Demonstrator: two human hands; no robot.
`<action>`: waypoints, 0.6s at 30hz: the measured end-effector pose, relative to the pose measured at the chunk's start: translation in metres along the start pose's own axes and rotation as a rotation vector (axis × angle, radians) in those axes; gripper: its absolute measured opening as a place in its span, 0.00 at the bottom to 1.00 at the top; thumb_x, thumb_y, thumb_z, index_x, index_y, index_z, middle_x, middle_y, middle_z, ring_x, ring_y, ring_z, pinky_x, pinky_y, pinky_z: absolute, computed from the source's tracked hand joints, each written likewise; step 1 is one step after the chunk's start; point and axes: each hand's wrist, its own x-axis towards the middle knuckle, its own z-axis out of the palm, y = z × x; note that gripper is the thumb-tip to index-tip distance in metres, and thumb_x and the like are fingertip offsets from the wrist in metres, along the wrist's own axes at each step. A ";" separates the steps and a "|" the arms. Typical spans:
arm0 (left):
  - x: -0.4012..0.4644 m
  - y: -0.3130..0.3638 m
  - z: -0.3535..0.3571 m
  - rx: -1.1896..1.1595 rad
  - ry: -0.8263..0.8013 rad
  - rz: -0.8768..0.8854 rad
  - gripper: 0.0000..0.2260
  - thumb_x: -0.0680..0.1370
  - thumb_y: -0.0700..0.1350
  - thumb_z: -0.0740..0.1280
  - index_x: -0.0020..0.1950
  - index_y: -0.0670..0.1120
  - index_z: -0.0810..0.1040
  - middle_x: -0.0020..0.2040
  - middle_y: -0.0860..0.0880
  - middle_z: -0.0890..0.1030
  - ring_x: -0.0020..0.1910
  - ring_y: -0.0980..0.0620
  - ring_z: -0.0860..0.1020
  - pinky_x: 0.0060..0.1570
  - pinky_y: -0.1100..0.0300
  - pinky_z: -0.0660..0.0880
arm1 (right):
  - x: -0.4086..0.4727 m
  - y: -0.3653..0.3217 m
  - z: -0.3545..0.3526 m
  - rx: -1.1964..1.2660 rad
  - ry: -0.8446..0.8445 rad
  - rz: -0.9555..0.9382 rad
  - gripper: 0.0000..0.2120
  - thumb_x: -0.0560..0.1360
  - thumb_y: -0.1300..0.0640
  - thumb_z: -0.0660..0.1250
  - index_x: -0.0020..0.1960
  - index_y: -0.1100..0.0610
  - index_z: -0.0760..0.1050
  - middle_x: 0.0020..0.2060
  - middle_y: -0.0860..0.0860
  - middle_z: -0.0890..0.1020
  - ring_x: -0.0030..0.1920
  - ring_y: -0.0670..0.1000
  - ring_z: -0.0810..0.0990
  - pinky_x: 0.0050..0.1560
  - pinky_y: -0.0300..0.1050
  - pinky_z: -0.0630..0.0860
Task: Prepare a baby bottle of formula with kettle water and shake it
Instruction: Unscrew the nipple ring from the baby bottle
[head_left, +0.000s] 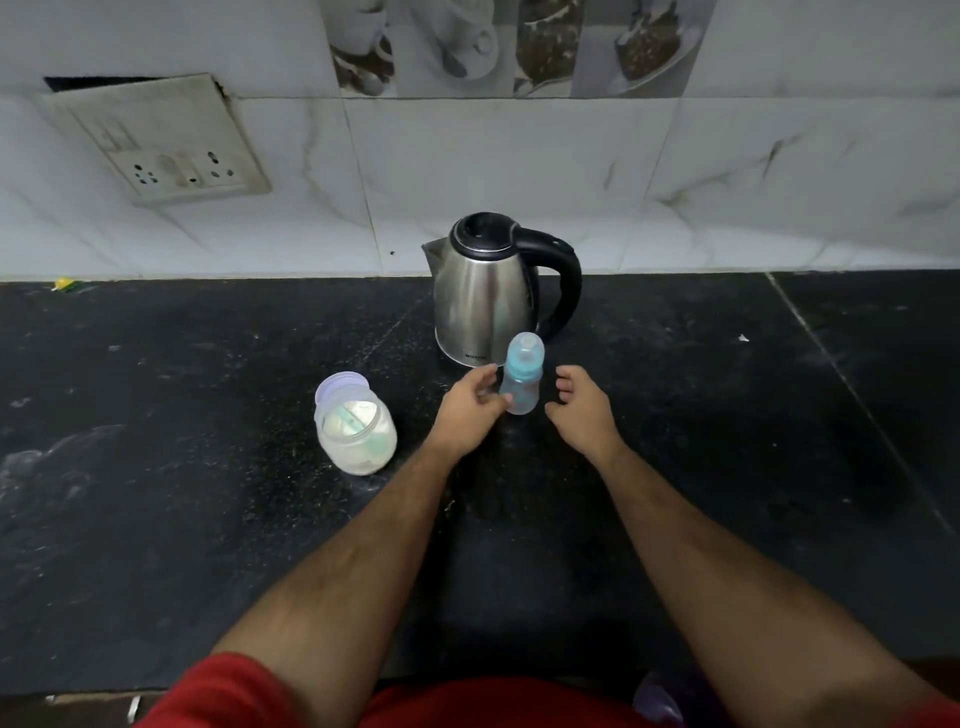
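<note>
Here the left hand touches the capped baby bottle with a loose grip; the right hand — released — hovers beside it, kettle just beyond.

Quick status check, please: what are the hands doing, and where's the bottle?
Left hand touching baby bottle; right hand open beside it. Bottle upright, capped, before kettle. Formula jar left, lidded. Nothing in the way.

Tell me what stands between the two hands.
In the head view, the baby bottle stands upright between the left hand and right hand; left fingers touch it, right hand is apart.
</note>
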 end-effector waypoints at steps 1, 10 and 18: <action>0.005 0.000 0.002 0.004 -0.004 -0.005 0.27 0.76 0.43 0.71 0.75 0.48 0.69 0.70 0.48 0.76 0.64 0.51 0.78 0.66 0.44 0.74 | 0.005 -0.002 0.000 -0.002 -0.016 -0.001 0.31 0.73 0.67 0.69 0.74 0.57 0.65 0.68 0.58 0.74 0.66 0.55 0.75 0.68 0.50 0.72; 0.018 0.006 0.016 0.006 -0.032 0.026 0.28 0.76 0.38 0.70 0.74 0.49 0.69 0.68 0.51 0.78 0.63 0.50 0.78 0.64 0.44 0.75 | 0.025 -0.005 0.004 -0.042 -0.139 -0.091 0.25 0.72 0.71 0.66 0.67 0.56 0.73 0.64 0.55 0.79 0.66 0.52 0.76 0.68 0.52 0.72; -0.003 0.005 0.016 0.001 0.026 0.044 0.22 0.76 0.40 0.71 0.70 0.49 0.74 0.61 0.51 0.82 0.57 0.52 0.81 0.60 0.48 0.79 | 0.005 0.000 0.006 0.026 -0.133 -0.125 0.20 0.73 0.69 0.68 0.62 0.55 0.76 0.58 0.53 0.82 0.61 0.52 0.79 0.64 0.52 0.77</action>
